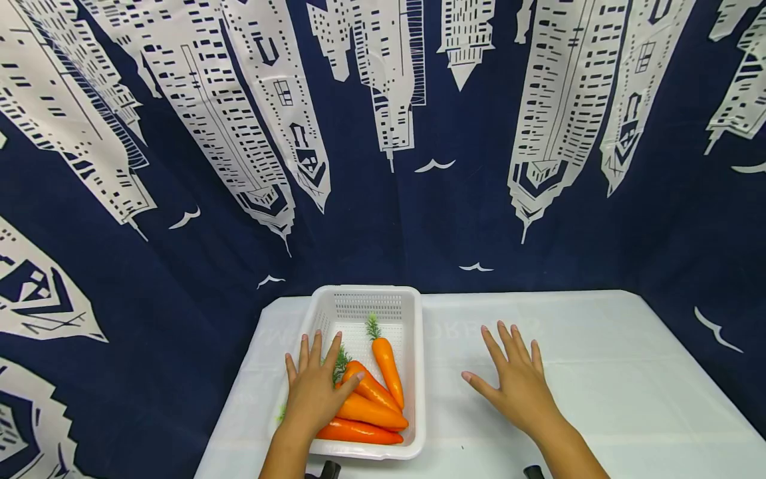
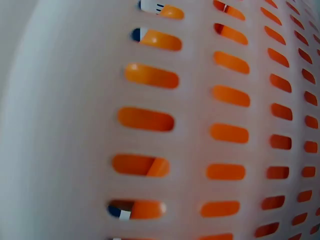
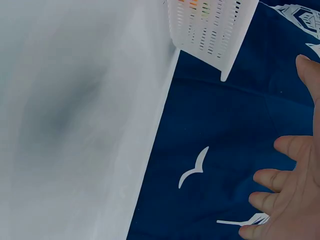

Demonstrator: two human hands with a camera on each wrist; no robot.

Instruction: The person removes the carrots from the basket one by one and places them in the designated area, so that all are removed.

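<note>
In the head view a white plastic basket (image 1: 416, 372) with slotted walls holds several orange toy carrots with green tops. One carrot (image 1: 387, 371) lies apart on the right side of the basket, and the rest are heaped toward its near end. My left hand (image 1: 317, 392), fingers spread, is over the left side of the basket and hides part of the heaped carrots (image 1: 374, 411). To the right of the basket, my right hand (image 1: 517, 386) is spread over the table with nothing in it. The left wrist view is filled by the slotted basket wall (image 2: 192, 105), with orange showing through.
A white cloth (image 1: 598, 372) covers the table under the basket. Behind and beside the table hangs a dark blue curtain (image 1: 407, 233) printed with white buildings and birds. The table edge (image 3: 155, 130) crosses the right wrist view.
</note>
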